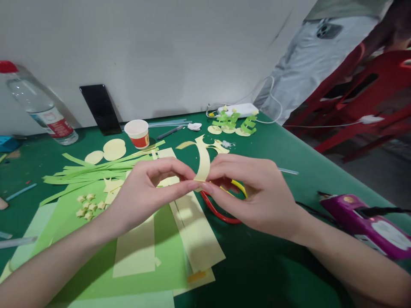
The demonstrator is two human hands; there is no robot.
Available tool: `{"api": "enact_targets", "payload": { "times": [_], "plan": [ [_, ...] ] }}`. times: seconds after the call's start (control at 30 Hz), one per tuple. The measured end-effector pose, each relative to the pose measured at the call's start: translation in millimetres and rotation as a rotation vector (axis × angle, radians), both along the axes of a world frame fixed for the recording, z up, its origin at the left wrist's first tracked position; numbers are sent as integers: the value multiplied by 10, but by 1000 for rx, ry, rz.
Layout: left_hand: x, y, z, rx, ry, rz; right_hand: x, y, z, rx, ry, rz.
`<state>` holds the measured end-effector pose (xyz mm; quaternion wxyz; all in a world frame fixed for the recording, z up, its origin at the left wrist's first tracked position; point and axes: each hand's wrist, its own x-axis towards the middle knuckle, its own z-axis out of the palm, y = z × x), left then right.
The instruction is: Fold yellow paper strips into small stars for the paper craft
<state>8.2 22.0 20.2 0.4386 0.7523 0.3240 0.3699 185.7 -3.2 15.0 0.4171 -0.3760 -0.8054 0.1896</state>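
Observation:
Between both hands is a curled pale yellow paper strip (203, 160), its upper end bending up and away. My left hand (150, 190) pinches it between thumb and fingertips from the left. From the right, my right hand (253, 192) pinches the strip at nearly the same spot, thumb tips almost meeting. Scissors with red and yellow handles (220, 214) lie beneath my right hand, mostly hidden. Pale yellow paper sheets (199, 231) and a green paper sheet (86, 256) lie below. Several small folded paper stars (91, 206) rest on the green sheet, left of my left hand.
Green paper strips (96, 171), yellow paper circles (114, 149) and a paper cup (137, 133) stand behind my left hand. A bottle (48, 111) and a phone (100, 109) lean at the wall. Green paper plants (248, 123) stand far right; a purple glue gun-like device (366, 222) lies right. A person (298, 60) stands beyond.

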Motion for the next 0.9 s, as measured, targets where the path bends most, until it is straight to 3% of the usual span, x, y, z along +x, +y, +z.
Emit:
{"api": "enact_targets", "payload": {
  "times": [0.23,0.57,0.73,0.9],
  "plan": [
    [9,-7,-42,-98,-115,31,17,1,13,-54,-13,22],
    [18,-29,-101,-202,-167,70,24,11,31,-359,123,93],
    [26,-44,-92,-77,-135,25,47,38,24,-703,321,213],
    [14,-8,-66,286,-15,26,54,93,-26,-949,493,287]
  ]
}}
